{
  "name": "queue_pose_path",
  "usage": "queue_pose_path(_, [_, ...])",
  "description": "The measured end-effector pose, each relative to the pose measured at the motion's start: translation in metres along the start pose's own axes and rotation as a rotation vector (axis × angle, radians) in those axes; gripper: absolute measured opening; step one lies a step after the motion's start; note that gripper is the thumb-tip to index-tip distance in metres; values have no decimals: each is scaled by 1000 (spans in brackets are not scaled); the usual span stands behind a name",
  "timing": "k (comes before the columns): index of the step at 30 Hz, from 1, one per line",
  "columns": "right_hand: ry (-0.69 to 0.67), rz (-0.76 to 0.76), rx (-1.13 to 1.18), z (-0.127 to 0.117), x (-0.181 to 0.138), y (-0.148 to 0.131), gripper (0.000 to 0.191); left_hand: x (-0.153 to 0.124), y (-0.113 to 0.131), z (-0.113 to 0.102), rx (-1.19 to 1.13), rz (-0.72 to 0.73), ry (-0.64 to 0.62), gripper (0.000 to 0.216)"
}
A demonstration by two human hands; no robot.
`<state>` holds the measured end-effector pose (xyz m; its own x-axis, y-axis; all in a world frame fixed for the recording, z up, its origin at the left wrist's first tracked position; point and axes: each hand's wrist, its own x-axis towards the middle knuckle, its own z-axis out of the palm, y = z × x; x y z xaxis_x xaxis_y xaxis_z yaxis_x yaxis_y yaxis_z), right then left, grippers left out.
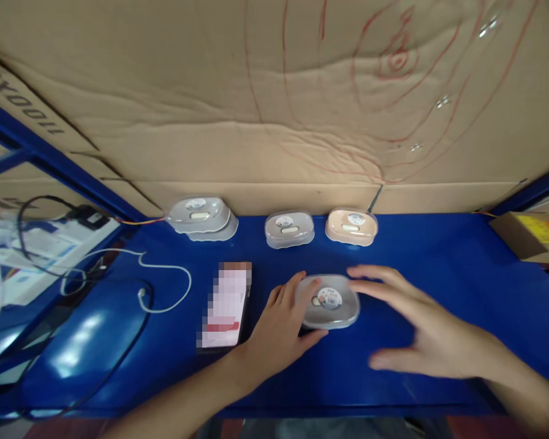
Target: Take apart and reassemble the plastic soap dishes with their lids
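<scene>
A grey lidded plastic box (330, 302) with a round sticker lies on the blue table (439, 256) in front of me. My left hand (281, 329) grips its left side, fingers on the lid and thumb at the near edge. My right hand (416, 323) hovers at the box's right edge with fingers stretched out and spread, slightly blurred, holding nothing. Further back stand three similar boxes: a grey stacked one (201, 216), a grey one (289, 229) and a peach one (351, 226).
A phone (226, 305) lies left of my left hand. A white cable (165, 286) and black cable loop across the left side. Cardboard (274, 110) walls the back. A cardboard carton (531, 235) sits at the far right.
</scene>
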<state>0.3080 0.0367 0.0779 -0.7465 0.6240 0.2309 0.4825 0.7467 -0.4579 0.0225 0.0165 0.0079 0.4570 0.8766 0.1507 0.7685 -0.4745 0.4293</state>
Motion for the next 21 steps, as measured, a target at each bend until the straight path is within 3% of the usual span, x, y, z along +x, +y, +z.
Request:
queue_pose_path(2, [-36, -4, -92, 15, 20, 5, 93, -1, 0, 2, -14, -10, 5, 92])
queue_pose_path(6, [-51, -29, -85, 55, 30, 23, 81, -5, -4, 1, -31, -17, -13, 90])
queue_pose_path(8, [-29, -22, -91, 64, 26, 32, 73, -3, -8, -4, -39, -12, -19, 95])
queue_pose_path(10, [2, -8, -117, 65, 24, 38, 66, 5, -14, -15, -17, -24, 28, 85])
queue_pose_path(14, [45, 3, -174, 60, 27, 45, 61, 46, -30, -47, 201, -90, 116, 59])
queue_pose_path(18, [53, -22, -216, 62, 31, 49, 60, 102, -56, -75, 318, -125, -51, 87])
queue_pose_path(21, [9, -9, -247, 60, 24, 50, 58, 131, -73, -82, 335, -101, -138, 103])
